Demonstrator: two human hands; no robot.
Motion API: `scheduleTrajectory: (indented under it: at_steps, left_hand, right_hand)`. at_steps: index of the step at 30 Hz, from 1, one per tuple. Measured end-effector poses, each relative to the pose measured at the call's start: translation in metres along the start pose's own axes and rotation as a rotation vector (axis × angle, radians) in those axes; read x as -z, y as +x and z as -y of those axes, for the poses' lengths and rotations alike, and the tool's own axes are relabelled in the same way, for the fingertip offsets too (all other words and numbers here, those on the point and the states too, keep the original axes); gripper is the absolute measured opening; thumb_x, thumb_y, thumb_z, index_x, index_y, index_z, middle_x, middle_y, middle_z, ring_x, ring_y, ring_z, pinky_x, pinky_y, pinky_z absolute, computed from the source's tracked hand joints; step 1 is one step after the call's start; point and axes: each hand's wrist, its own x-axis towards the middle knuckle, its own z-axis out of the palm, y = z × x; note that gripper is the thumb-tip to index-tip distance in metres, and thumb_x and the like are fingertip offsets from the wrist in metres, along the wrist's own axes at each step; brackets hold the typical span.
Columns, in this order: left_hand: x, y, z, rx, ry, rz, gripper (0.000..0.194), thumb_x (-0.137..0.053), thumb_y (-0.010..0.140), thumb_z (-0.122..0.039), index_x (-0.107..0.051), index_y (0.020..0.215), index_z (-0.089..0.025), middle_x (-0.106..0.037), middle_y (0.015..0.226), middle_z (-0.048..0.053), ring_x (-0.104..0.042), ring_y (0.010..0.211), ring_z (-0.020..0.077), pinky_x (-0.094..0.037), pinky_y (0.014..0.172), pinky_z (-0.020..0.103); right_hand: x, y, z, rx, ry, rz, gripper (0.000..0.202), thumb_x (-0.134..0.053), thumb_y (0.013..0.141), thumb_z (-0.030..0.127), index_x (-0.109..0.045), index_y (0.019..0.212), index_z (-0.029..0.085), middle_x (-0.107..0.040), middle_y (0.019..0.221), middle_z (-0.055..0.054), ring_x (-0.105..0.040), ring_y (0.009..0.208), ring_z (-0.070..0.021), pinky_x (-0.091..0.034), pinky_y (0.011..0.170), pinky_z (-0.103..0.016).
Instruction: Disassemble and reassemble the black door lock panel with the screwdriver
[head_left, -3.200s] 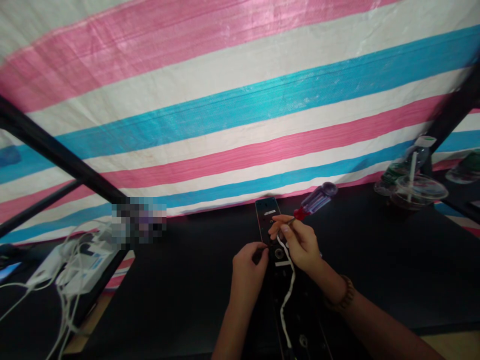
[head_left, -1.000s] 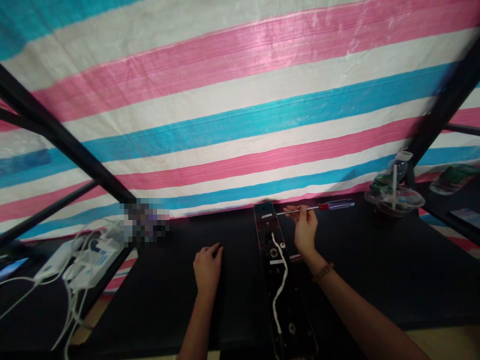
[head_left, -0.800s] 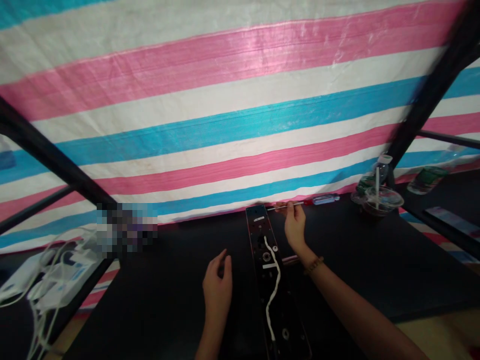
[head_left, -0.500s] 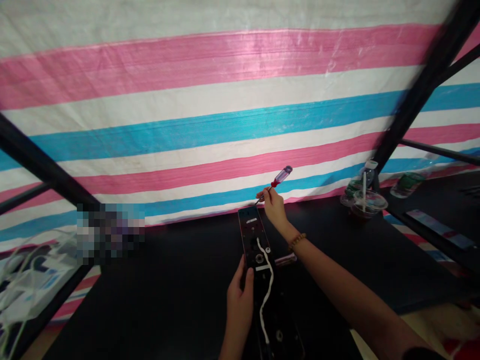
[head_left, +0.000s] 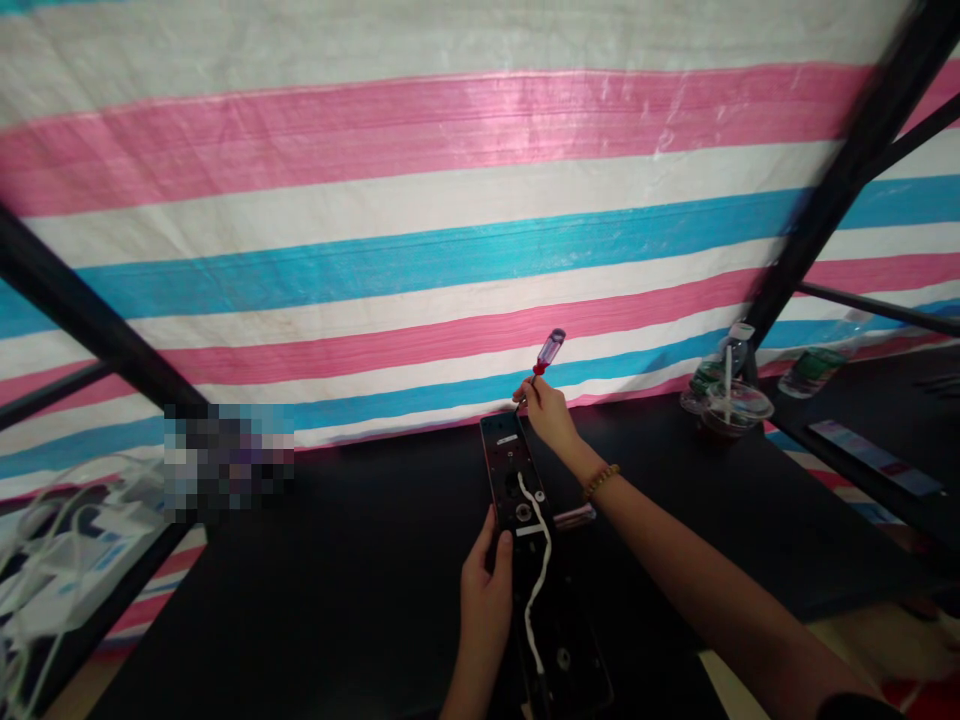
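Note:
My right hand [head_left: 549, 412] is closed around the metal shaft of a screwdriver [head_left: 550, 350] with a clear and red handle. The handle leans up above my fingers, and the tip points down at the far end of a long black panel [head_left: 504, 458]. My left hand [head_left: 486, 582] grips the panel's left edge, thumb on top and fingers at the side. The panel has small holes, round fittings and white labels. A white cable [head_left: 545, 560] runs from it to a second dark panel [head_left: 581, 655] nearer me. Whether the tip sits in a screw is too small to tell.
A small shiny object [head_left: 576, 516] lies right of the panel on the black table [head_left: 337, 590]. A lidded cup with a straw [head_left: 739, 408] and bottles stand at the right. White cables and a box [head_left: 82, 570] are at the left. Striped sheeting [head_left: 465, 240] hangs behind.
The screwdriver handle has swung left and stands more upright. My left hand keeps its hold on the panel. The whole view has shifted slightly.

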Motion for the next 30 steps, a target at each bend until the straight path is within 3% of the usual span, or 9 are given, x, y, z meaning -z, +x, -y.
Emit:
scheduleTrajectory:
  at_steps: [6, 14, 20, 24, 28, 30]
  left_hand:
    - [0.001, 0.001, -0.001, -0.029, -0.007, 0.028, 0.05, -0.076, 0.078, -0.037, -0.068, 0.125, -0.02, -0.063, 0.134, 0.009, -0.052, 0.132, 0.0286, -0.032, 0.117, 0.046]
    - [0.0, 0.004, 0.0, -0.018, -0.028, 0.016, 0.051, -0.076, 0.077, -0.04, -0.068, 0.123, -0.019, -0.065, 0.131, 0.01, -0.055, 0.129, 0.0291, -0.035, 0.115, 0.046]
    - [0.001, 0.002, 0.002, -0.014, -0.067, 0.015, 0.058, -0.079, 0.072, -0.042, -0.069, 0.122, -0.016, -0.066, 0.129, 0.012, -0.058, 0.126, 0.0302, -0.039, 0.113, 0.045]
    - [0.003, 0.001, 0.002, -0.012, -0.089, 0.016, 0.058, -0.08, 0.069, -0.042, -0.07, 0.12, -0.015, -0.066, 0.128, 0.013, -0.057, 0.126, 0.0309, -0.039, 0.113, 0.044]
    - [0.004, 0.004, 0.004, -0.001, -0.11, 0.02, 0.057, -0.078, 0.073, -0.041, -0.068, 0.122, -0.013, -0.066, 0.129, 0.014, -0.059, 0.124, 0.0307, -0.04, 0.112, 0.046]
    - [0.004, 0.005, 0.005, -0.006, -0.106, 0.014, 0.056, -0.078, 0.072, -0.039, -0.069, 0.121, -0.014, -0.066, 0.128, 0.015, -0.06, 0.123, 0.031, -0.04, 0.112, 0.046]
  right_hand:
    - [-0.001, 0.019, -0.001, 0.004, 0.007, 0.092, 0.023, -0.04, 0.097, 0.033, -0.052, 0.08, 0.023, -0.069, 0.075, -0.003, -0.066, 0.065, -0.0154, -0.052, 0.065, -0.027]
    - [-0.007, 0.03, -0.008, -0.017, -0.088, 0.11, 0.021, -0.043, 0.095, 0.025, -0.053, 0.076, 0.022, -0.067, 0.067, -0.001, -0.065, 0.059, -0.0149, -0.05, 0.06, -0.025]
    - [-0.001, 0.035, -0.009, 0.003, -0.115, 0.064, 0.017, -0.059, 0.085, 0.028, -0.059, 0.07, 0.021, -0.069, 0.068, -0.002, -0.066, 0.065, -0.0182, -0.05, 0.066, -0.029]
    - [0.002, 0.033, -0.013, 0.031, -0.084, 0.036, 0.011, -0.06, 0.082, 0.03, -0.064, 0.076, 0.021, -0.069, 0.07, -0.001, -0.065, 0.064, -0.0184, -0.05, 0.065, -0.03]
    - [-0.003, 0.024, -0.017, 0.034, 0.009, 0.155, 0.019, -0.047, 0.088, 0.028, -0.064, 0.091, 0.019, -0.071, 0.075, -0.003, -0.065, 0.06, -0.0171, -0.051, 0.063, -0.03]
    - [-0.007, 0.021, -0.015, 0.034, -0.001, 0.151, 0.022, -0.044, 0.09, 0.027, -0.064, 0.097, 0.018, -0.07, 0.074, -0.003, -0.063, 0.059, -0.0166, -0.05, 0.062, -0.029]
